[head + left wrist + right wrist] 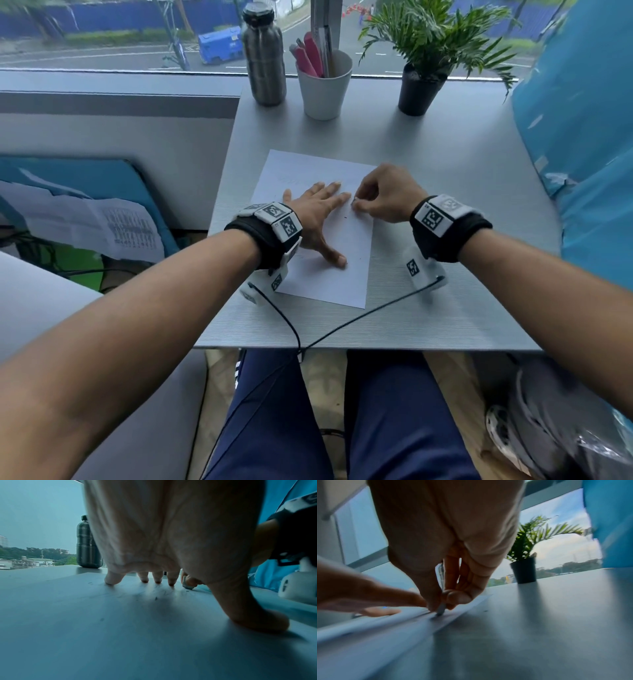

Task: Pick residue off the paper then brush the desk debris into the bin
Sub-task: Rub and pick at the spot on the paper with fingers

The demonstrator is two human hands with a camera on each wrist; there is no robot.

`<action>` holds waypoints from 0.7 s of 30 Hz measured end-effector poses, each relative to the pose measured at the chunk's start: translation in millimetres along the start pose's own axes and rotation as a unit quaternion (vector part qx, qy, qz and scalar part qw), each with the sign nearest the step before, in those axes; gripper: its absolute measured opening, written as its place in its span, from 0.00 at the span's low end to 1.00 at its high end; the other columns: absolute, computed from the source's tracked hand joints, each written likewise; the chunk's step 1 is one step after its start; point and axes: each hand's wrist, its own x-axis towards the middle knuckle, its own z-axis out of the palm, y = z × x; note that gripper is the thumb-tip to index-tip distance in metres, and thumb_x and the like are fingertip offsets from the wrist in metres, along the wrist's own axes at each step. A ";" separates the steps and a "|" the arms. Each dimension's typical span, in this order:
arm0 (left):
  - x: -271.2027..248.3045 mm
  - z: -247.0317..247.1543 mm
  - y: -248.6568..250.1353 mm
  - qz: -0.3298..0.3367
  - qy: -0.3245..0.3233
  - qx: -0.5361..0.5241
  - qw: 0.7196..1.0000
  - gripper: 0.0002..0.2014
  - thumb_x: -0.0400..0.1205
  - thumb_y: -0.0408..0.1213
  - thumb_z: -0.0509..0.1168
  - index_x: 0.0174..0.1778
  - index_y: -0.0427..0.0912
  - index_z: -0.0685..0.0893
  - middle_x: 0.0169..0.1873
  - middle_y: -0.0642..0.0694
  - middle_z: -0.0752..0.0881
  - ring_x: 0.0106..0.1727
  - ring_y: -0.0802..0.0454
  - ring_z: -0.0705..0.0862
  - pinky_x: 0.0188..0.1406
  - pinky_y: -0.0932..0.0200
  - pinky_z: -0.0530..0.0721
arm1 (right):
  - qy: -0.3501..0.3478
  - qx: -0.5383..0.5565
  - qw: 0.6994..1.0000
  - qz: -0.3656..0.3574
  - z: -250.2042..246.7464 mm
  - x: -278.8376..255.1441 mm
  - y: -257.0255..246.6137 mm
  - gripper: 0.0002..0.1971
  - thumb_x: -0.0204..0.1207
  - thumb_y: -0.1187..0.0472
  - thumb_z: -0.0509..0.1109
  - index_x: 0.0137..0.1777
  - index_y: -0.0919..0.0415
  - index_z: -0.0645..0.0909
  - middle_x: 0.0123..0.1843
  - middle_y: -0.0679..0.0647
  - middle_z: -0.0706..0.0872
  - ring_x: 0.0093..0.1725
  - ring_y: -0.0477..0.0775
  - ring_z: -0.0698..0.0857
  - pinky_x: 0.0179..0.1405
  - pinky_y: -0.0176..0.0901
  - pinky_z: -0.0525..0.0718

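A white paper sheet (342, 274) lies on the grey desk (445, 171). My left hand (320, 222) presses flat on it with fingers spread; the fingertips (157, 580) and thumb touch the sheet. My right hand (358, 202) pinches a small pale eraser (355, 200) between thumb and fingers, its end on the paper beside my left index fingertip. The eraser (441, 608) stands tilted in the right wrist view and shows past my left fingers as the eraser (187, 584). Small dark specks of residue (155, 598) lie scattered on the paper (85, 615).
A steel bottle (263, 58), a white cup of pens (325, 85) and a potted plant (421, 85) stand along the desk's far edge. Blue plastic (582, 154) hangs at the right. A blue-lined container (102, 178) holding printed paper sits left of the desk. Cables (342, 325) cross the near edge.
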 end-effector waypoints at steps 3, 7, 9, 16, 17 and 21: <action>-0.9 1.3 -1.6 -0.003 0.003 -0.008 1.000 0.70 0.58 0.70 0.79 0.87 0.59 0.39 0.87 0.56 0.36 0.87 0.51 0.35 0.79 0.22 0.40 | -0.053 0.005 0.997 -0.061 13.1 -10.0 -19.4 0.04 0.67 0.62 0.77 0.36 0.63 0.90 0.31 0.53 0.90 0.32 0.51 0.87 0.33 0.39 0.83; 0.7 2.7 0.9 -0.001 0.009 -0.006 1.000 0.69 0.57 0.71 0.79 0.87 0.58 0.42 0.87 0.56 0.37 0.87 0.51 0.36 0.79 0.21 0.41 | -0.006 0.014 1.000 -0.007 5.8 -2.2 -7.0 0.06 0.67 0.59 0.79 0.38 0.62 0.91 0.33 0.53 0.90 0.33 0.49 0.86 0.36 0.38 0.82; 0.1 3.8 -0.2 -0.005 0.009 -0.009 1.000 0.71 0.57 0.72 0.78 0.87 0.58 0.40 0.87 0.56 0.36 0.87 0.51 0.36 0.79 0.20 0.41 | -0.026 0.011 0.999 -0.027 11.8 -6.8 -13.1 0.06 0.67 0.59 0.78 0.34 0.62 0.89 0.31 0.53 0.89 0.30 0.50 0.85 0.33 0.38 0.81; 0.4 3.5 2.3 -0.008 0.010 -0.006 1.000 0.70 0.57 0.73 0.77 0.87 0.57 0.40 0.87 0.55 0.36 0.87 0.51 0.36 0.79 0.20 0.41 | -0.009 0.010 1.000 -0.016 8.2 -8.8 -14.0 0.06 0.68 0.61 0.77 0.36 0.64 0.90 0.33 0.56 0.91 0.33 0.53 0.87 0.35 0.37 0.83; 0.1 3.8 1.7 -0.008 0.009 -0.008 1.000 0.71 0.57 0.73 0.77 0.87 0.57 0.39 0.87 0.55 0.35 0.87 0.51 0.36 0.78 0.20 0.41 | -0.032 0.005 0.999 -0.043 12.5 -12.7 -20.1 0.06 0.68 0.62 0.76 0.35 0.65 0.89 0.32 0.57 0.90 0.32 0.55 0.88 0.34 0.39 0.84; 0.4 4.0 2.9 -0.007 0.007 -0.002 1.000 0.70 0.58 0.73 0.77 0.87 0.56 0.40 0.87 0.56 0.35 0.87 0.51 0.36 0.79 0.21 0.41 | -0.006 0.004 1.000 -0.004 4.1 -8.0 -9.7 0.06 0.68 0.59 0.78 0.39 0.63 0.91 0.36 0.55 0.92 0.35 0.50 0.88 0.41 0.38 0.85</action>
